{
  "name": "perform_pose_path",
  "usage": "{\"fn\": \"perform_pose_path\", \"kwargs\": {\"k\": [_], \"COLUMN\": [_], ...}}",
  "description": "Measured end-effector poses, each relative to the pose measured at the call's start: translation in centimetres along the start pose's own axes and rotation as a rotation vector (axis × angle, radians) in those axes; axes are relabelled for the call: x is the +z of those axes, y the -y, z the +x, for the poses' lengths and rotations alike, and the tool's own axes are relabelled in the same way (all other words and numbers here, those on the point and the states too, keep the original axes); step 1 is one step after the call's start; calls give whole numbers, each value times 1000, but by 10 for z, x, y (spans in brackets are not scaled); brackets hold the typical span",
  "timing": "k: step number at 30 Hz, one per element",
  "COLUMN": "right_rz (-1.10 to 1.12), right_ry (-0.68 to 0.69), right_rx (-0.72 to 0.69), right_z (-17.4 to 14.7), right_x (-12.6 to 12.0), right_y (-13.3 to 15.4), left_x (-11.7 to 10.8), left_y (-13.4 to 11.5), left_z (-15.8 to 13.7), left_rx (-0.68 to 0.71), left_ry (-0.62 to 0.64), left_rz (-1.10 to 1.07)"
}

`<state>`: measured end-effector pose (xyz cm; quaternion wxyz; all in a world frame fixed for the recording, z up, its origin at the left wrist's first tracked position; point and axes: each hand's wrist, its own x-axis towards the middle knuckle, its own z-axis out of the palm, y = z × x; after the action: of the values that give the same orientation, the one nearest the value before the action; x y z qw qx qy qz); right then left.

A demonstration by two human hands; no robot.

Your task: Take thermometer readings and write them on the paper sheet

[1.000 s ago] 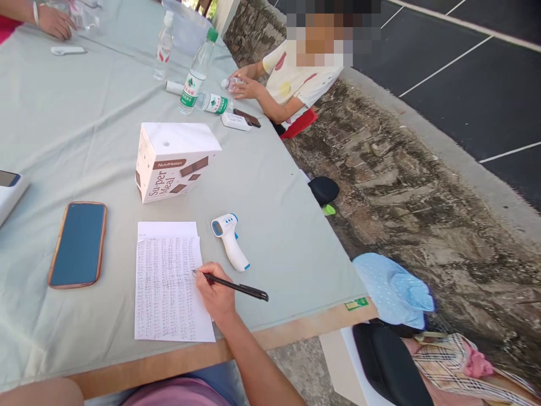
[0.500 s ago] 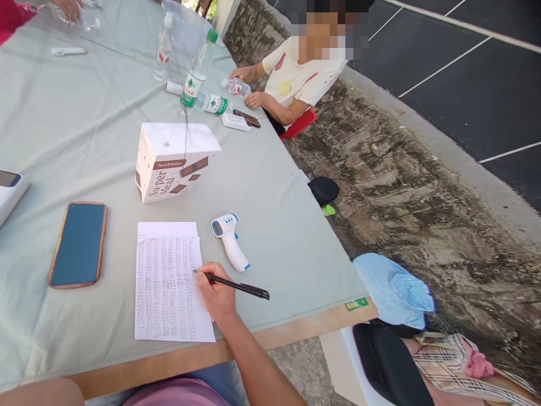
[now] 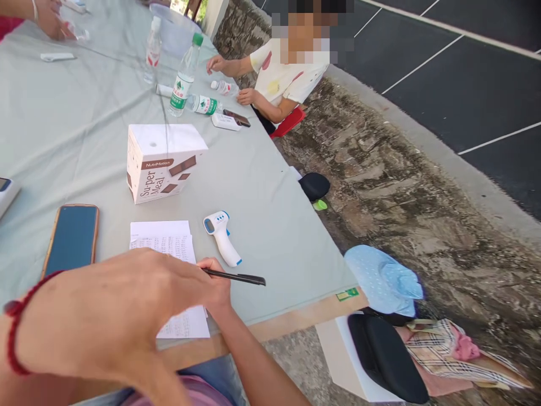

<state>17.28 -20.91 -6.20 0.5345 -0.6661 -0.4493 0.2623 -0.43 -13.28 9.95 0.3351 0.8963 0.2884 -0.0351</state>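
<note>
My right hand (image 3: 218, 286) is shut on a black pen (image 3: 239, 278) at the right edge of the written sheets (image 3: 163, 241). My left hand (image 3: 114, 316), a red cord bracelet (image 3: 25, 321) at its wrist, is raised large and close to the camera. Its fingers stretch towards my right hand, the thumb apart and pointing down, with nothing seen in it. It hides much of the sheets and the pen's tip. A white and blue infrared thermometer (image 3: 222, 238) lies just beyond my right hand. Left of the sheets is a phone (image 3: 72, 237) in an orange-brown case, its lower end covered.
A white carton (image 3: 164, 163) stands beyond the sheets. Farther back are an upright green-capped bottle (image 3: 182, 84), several other bottles and a white device (image 3: 226, 122). A person in a patterned white shirt (image 3: 283, 73) sits at the table's right edge; another person's hand (image 3: 49, 18) is far left.
My left hand has come up from the lower left across the sheets. My right hand keeps the pen. The seated person's one hand has left the lying bottle. The view has shifted slightly.
</note>
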Motion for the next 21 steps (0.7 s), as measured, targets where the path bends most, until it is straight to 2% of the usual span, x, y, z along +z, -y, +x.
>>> {"fn": "perform_pose_path", "kwargs": {"k": [2,5,8,11,21], "right_rz": [20,41,43,17,-47], "right_ry": [-4,-13,-15,17,66], "right_rx": [5,5,-8,-28,-66], "right_z": [0,0,-1,0,1], "right_x": [0,-1,-1,-1,-1], "right_y": [-1,-2,-4,-5,-2], "left_x": [-1,21,49,67,73], "left_y": [-2,3,12,19,27], "left_z": [18,41,49,48,50], "left_rx": [29,-173,-224,-261,-291], "left_ry": [193,128,84,60,51], "left_rz": [87,269,259,242,171]}}
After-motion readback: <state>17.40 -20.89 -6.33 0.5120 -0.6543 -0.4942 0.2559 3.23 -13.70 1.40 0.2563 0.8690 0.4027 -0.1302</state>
